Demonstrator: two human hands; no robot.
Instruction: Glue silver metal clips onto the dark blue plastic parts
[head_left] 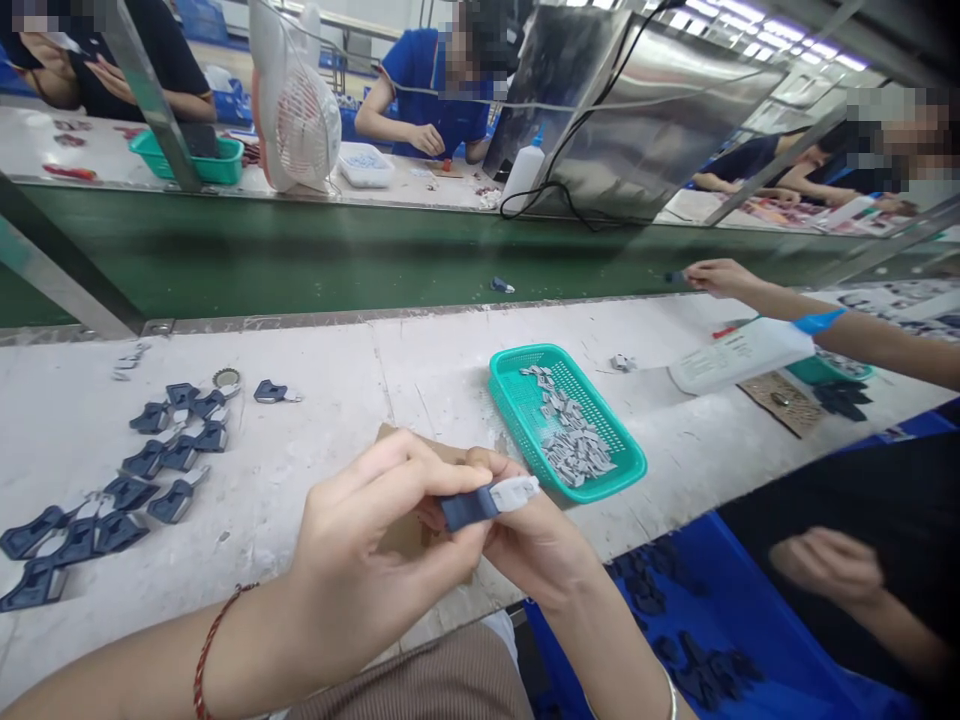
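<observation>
Between my hands is a small dark blue plastic part (469,508) with a light grey tip piece (514,492) at its right end. My left hand (360,540) pinches the blue body between thumb and fingers. Curled behind and under it, my right hand (536,545) grips the same part near the grey tip; some of its fingers are hidden. Just beyond sits a green basket (634,470) of loose grey pieces (577,455). A brown pad (427,447) lies beneath my hands, partly covered. Several dark blue parts with grey tips (180,455) lie on the table at the left.
A green conveyor belt (337,250) runs past the table, carrying one blue part (502,285). At right, a co-worker's arm (810,315) reaches over a white bottle (742,355). Below right, a blue bin (750,600) holds dark parts. Other people sit across the belt.
</observation>
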